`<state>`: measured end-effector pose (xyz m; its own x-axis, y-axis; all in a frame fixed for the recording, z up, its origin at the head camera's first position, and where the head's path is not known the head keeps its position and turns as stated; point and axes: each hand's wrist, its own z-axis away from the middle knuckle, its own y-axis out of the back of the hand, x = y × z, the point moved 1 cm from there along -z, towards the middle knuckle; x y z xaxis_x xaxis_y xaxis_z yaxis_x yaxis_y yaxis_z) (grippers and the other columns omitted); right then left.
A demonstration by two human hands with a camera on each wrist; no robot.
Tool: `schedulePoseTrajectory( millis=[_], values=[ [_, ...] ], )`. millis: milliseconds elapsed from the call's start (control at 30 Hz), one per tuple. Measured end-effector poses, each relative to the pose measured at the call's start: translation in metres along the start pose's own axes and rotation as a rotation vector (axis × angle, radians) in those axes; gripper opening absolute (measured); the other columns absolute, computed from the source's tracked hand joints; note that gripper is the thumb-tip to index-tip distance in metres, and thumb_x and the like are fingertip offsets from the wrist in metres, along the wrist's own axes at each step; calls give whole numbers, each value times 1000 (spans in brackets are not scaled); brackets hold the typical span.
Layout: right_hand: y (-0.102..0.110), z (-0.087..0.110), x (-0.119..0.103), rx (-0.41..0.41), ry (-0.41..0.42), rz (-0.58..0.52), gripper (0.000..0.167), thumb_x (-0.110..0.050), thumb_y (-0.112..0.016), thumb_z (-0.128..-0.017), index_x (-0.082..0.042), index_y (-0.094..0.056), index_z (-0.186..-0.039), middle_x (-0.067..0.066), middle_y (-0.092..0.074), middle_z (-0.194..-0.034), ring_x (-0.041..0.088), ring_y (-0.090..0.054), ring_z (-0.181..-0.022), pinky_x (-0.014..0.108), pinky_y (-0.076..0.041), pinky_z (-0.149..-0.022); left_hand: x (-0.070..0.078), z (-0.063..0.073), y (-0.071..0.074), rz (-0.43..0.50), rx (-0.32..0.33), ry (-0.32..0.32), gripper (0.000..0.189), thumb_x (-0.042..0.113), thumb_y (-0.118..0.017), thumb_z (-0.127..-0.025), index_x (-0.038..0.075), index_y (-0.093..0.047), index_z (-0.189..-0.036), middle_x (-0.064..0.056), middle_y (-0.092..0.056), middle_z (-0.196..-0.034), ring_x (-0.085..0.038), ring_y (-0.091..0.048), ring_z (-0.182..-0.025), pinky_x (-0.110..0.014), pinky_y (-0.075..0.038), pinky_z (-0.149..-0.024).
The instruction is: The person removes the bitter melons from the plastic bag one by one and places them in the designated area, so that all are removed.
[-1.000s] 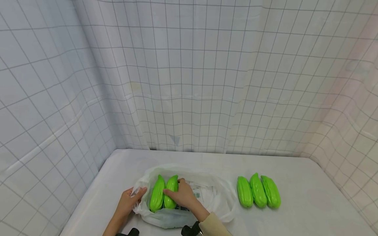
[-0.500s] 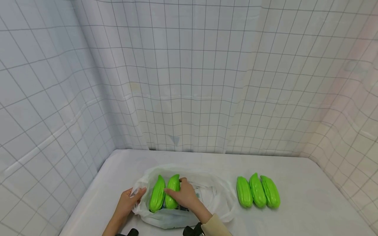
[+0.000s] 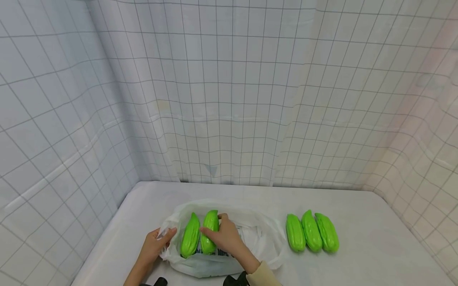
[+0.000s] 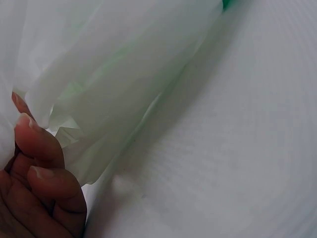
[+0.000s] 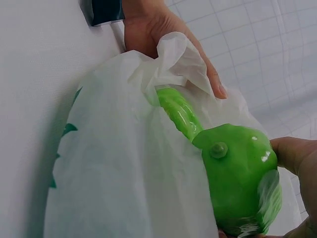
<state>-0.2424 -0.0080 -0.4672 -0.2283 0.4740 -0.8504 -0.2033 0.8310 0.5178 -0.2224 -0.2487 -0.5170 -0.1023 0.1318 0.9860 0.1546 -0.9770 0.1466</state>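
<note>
A white plastic bag lies with its mouth spread wide. My left hand pinches the bag's left rim between thumb and fingers; in the left wrist view the curled fingers bear against the thin film. Inside the bag, one bright green, ridged bitter melon leans by the left wall. Just right of it, my right hand grips a second bitter melon from its right side, thumb in front and fingers behind. The right wrist view shows its blunt, stubby end, with glossy clear wrap on it.
Right of the bag, three more bitter melons lie side by side: a left one, a middle one and a right one. A white cloth covers the table. Gridded white curtains enclose the back and sides.
The right hand has shifted slightly right with its bitter melon, widening the gap to the one at the left. The left hand keeps its hold on the bag rim.
</note>
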Motion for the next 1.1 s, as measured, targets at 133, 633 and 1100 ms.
schedulePoseTrajectory(
  millis=[133,633,1100],
  values=[
    [3,2,-2,2,23,-13,73,-42,-69,-84,13,-42,-124,15,-61,-90,17,-59,-74,34,-50,-61,1,1,0,7,-5,4,35,31,-67,-89,7,-50,-70,-1,-48,-57,-14,-49,-50,-27,-43,-48],
    [12,10,-10,29,49,-86,68,-42,-69,-84,6,-43,-125,7,-56,-81,11,-55,-60,28,-47,-50,1,1,0,17,-11,-2,34,29,-67,-89,6,-51,-71,-3,-50,-58,-14,-50,-51,-28,-44,-48],
    [24,14,-11,55,47,-58,73,-46,-69,-84,5,-42,-127,5,-55,-84,12,-55,-64,28,-47,-52,0,0,0,10,-4,7,35,30,-67,-89,8,-50,-68,-1,-49,-57,-14,-49,-50,-27,-43,-48]
  ],
)
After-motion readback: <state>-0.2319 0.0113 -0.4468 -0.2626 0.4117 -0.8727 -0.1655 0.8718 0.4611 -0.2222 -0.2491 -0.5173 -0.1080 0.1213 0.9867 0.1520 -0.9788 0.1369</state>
